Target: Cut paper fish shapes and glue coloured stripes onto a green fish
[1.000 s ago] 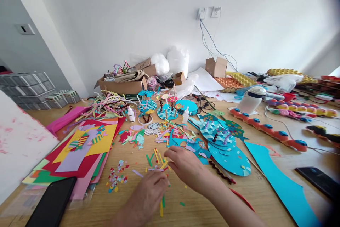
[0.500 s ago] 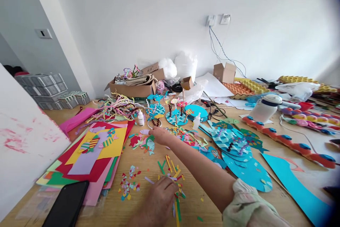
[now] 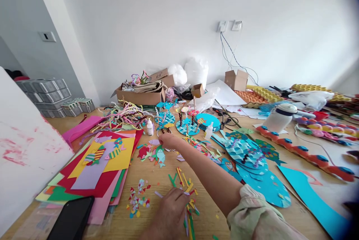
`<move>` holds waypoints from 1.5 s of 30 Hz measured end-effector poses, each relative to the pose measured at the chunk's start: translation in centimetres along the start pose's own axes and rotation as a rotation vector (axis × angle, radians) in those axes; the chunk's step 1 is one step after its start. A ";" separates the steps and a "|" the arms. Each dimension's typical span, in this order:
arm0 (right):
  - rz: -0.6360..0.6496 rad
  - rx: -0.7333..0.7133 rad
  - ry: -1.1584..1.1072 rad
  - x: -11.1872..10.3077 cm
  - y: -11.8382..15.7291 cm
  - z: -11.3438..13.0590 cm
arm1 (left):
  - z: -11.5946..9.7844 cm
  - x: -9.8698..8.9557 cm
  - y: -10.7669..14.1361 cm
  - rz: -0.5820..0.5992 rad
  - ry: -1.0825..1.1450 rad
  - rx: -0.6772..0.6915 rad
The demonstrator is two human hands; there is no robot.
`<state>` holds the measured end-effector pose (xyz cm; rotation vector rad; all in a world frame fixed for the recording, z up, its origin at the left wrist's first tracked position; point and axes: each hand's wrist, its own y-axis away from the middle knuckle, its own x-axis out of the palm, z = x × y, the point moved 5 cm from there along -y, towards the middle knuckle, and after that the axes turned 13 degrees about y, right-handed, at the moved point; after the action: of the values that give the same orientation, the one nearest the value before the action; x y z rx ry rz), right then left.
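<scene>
Behind, a cardboard box [image 3: 137,97] holds a beige bundle [image 3: 148,87]. The left hand [image 3: 173,210] is by paper strips [image 3: 183,177], the right [image 3: 168,140] by fish cutouts [image 3: 160,155]; I cannot tell either grip's state.

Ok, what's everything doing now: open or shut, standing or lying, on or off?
Phone: lying flat, screen dark.
Two small bottles: standing upright.
Big bottle: lid on.
Long cardboard box: open, filled with things.
Cardboard box at back right: flaps open.
Blue discs: stacked.
Coloured sheets: piled unevenly.
Paper strips: loose, scattered.
Left hand: curled at the strips, grip unclear.
Right hand: at the paper fish, grip hidden.
</scene>
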<state>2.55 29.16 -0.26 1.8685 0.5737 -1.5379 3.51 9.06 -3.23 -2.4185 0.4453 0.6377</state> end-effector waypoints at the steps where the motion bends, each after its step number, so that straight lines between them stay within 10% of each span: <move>1: 0.008 0.011 -0.056 -0.2 0.1 -0.3 | 0.1 0.0 0.0 -0.004 0.008 -0.012; 11: -0.105 0.099 -0.767 -1.1 2.7 -2.7 | 0.6 -2.3 -0.3 -0.234 0.213 -0.142; 20: -0.206 0.005 -1.190 -3.7 10.0 1.1 | 1.8 -7.9 0.5 -0.759 0.803 -0.401; 28: -0.250 -0.023 -1.197 -4.3 15.0 3.5 | -0.8 -10.5 -0.2 -0.749 0.724 -0.463; 36: -0.483 0.162 -1.355 -2.9 17.8 1.9 | -1.4 -9.8 0.0 -0.861 0.712 -0.458; 45: -0.388 0.107 -1.736 -0.9 18.4 6.2 | -2.2 -7.0 -1.0 -0.787 1.002 -0.479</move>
<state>10.72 11.98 3.68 -0.0502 -0.0364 -2.6663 -1.14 9.65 2.54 -2.8966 -0.3574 -0.9374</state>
